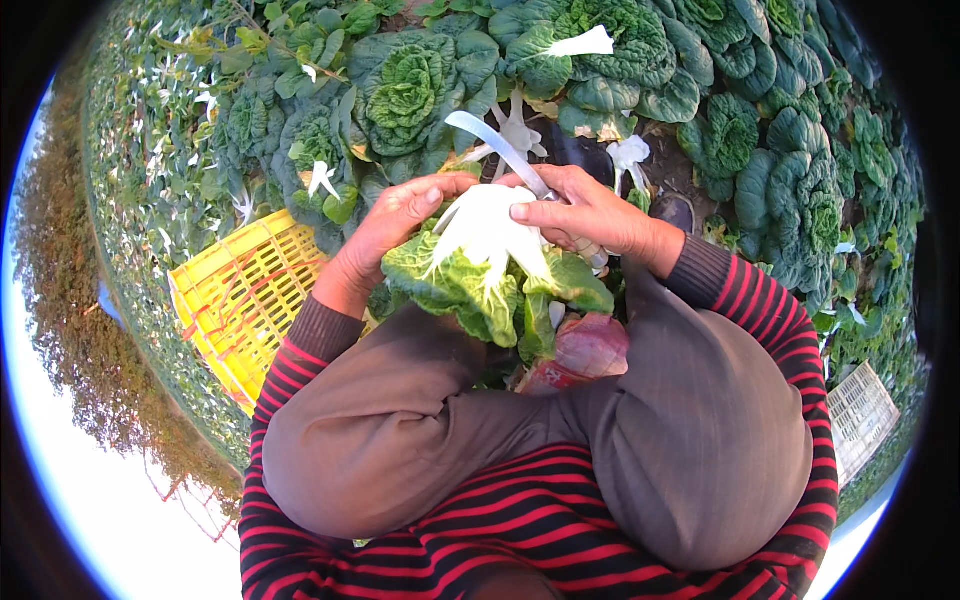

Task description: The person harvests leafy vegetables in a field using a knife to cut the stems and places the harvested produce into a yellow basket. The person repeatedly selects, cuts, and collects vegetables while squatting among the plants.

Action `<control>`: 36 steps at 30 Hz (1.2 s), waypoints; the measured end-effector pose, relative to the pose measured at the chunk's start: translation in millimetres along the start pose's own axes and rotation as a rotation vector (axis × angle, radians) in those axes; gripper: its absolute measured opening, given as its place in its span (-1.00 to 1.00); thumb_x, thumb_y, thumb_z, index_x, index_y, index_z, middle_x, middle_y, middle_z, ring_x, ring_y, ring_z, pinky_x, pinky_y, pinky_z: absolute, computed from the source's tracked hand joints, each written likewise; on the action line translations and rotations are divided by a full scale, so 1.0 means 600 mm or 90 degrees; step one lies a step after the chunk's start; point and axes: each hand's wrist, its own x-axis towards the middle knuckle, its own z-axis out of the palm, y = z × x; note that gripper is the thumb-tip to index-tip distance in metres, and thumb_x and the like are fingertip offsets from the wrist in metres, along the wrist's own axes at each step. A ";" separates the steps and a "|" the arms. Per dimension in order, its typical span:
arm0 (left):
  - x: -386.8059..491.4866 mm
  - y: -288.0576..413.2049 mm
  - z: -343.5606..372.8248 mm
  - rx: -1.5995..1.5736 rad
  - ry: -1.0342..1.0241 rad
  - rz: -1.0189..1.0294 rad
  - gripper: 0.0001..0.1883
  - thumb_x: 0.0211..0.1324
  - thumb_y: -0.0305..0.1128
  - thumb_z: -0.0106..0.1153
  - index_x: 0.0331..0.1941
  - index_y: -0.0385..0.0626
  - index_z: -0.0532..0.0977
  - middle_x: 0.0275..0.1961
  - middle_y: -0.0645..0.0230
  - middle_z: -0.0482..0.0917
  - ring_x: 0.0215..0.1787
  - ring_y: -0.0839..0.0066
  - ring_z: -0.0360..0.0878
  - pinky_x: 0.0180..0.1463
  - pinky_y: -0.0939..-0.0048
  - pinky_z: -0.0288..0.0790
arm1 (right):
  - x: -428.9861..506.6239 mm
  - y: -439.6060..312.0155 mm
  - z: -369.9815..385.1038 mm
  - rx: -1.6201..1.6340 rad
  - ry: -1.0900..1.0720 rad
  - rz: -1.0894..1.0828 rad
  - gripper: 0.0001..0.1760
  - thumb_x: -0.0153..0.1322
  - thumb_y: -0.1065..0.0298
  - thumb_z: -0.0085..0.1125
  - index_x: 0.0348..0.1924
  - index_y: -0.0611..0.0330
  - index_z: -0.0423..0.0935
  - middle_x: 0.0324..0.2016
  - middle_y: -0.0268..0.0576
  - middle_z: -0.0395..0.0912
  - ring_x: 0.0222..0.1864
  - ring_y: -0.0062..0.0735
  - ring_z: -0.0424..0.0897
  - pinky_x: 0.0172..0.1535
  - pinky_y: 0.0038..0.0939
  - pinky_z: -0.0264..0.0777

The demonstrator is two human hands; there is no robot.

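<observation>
Above my knees is a head of leafy cabbage (491, 232), its white stalk base turned up and its green leaves hanging down. My left hand (397, 217) supports it from the left, the fingertips hidden behind the stalks. On the other side, my right hand (589, 210) has its thumb against the white base. A knife with a curved metal blade (499, 146) juts up and left from that same hand; the handle is mostly hidden in the palm. Between my legs, below the cabbage, lies a red and pink bag (577, 349).
A yellow plastic crate (251, 289) lies tilted at my left. Growing cabbages (405, 94) spread ahead and to the right. A cut leaf with a white stalk (581, 43) rests on them. White trimmed stumps (517, 131) stand near my shoe (673, 210). Far right is a pale crate (862, 420).
</observation>
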 end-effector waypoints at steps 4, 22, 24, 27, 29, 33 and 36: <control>0.002 -0.019 0.011 0.112 -0.028 -0.025 -0.20 0.03 -0.12 0.39 0.28 -0.35 0.33 0.30 0.16 0.41 0.32 0.41 0.37 0.39 0.34 0.23 | 0.001 0.012 -0.004 0.005 0.048 0.050 -0.41 0.43 0.04 0.25 0.16 0.28 0.43 -0.61 -0.42 0.42 -0.64 -0.78 0.35 -0.59 -0.66 0.17; -0.005 -0.037 -0.024 -0.365 -0.217 -0.110 -0.16 -0.12 -0.24 0.37 0.25 -0.44 0.28 0.19 -0.03 0.51 0.18 0.21 0.57 0.26 0.18 0.44 | -0.004 0.040 -0.059 -0.344 0.089 -0.168 -0.23 0.23 -0.07 0.47 0.14 0.27 0.50 -0.09 0.03 0.60 -0.08 -0.21 0.60 0.01 -0.27 0.47; -0.010 -0.037 -0.018 -0.430 -0.198 -0.124 -0.09 -0.05 -0.21 0.40 0.35 -0.35 0.18 0.25 0.03 0.49 0.21 0.25 0.55 0.32 0.15 0.40 | 0.019 0.032 -0.028 -0.209 0.035 -0.235 -0.27 0.26 -0.02 0.46 0.15 0.26 0.49 -0.11 -0.07 0.61 -0.10 -0.31 0.59 -0.03 -0.30 0.48; -0.009 -0.021 0.005 -0.365 -0.073 -0.172 -0.19 0.10 -0.18 0.34 0.33 -0.33 0.21 0.20 0.02 0.52 0.19 0.23 0.56 0.26 0.14 0.46 | 0.032 0.028 -0.008 -0.077 -0.008 -0.149 -0.30 0.28 0.01 0.46 0.12 0.27 0.47 -0.27 -0.26 0.57 -0.39 -0.56 0.51 -0.35 -0.50 0.40; -0.009 -0.044 -0.006 -0.490 -0.032 -0.216 -0.39 0.24 -0.22 0.22 0.26 -0.34 0.30 0.14 0.04 0.56 0.13 0.24 0.60 0.19 0.17 0.52 | 0.034 0.037 -0.004 -0.033 -0.005 -0.061 -0.32 0.28 0.03 0.47 0.09 0.29 0.46 -0.39 -0.38 0.53 -0.59 -0.73 0.41 -0.58 -0.64 0.28; 0.005 -0.044 -0.017 -0.416 -0.030 -0.195 -0.53 0.31 -0.25 0.12 0.19 -0.30 0.39 0.08 0.09 0.60 0.03 0.26 0.65 0.11 0.19 0.57 | 0.017 0.036 -0.002 0.082 0.029 0.015 -0.48 0.27 0.14 0.50 -0.11 0.24 0.44 -0.48 -0.38 0.49 -0.62 -0.74 0.37 -0.59 -0.61 0.25; 0.012 -0.047 -0.012 -0.381 -0.031 -0.175 -0.60 0.33 -0.27 0.12 0.10 -0.34 0.46 -0.04 0.11 0.67 -0.10 0.31 0.71 0.00 0.29 0.62 | 0.019 0.048 0.006 0.133 0.019 0.021 -0.54 0.28 0.17 0.49 -0.18 0.20 0.43 -0.59 -0.41 0.43 -0.67 -0.73 0.34 -0.63 -0.62 0.19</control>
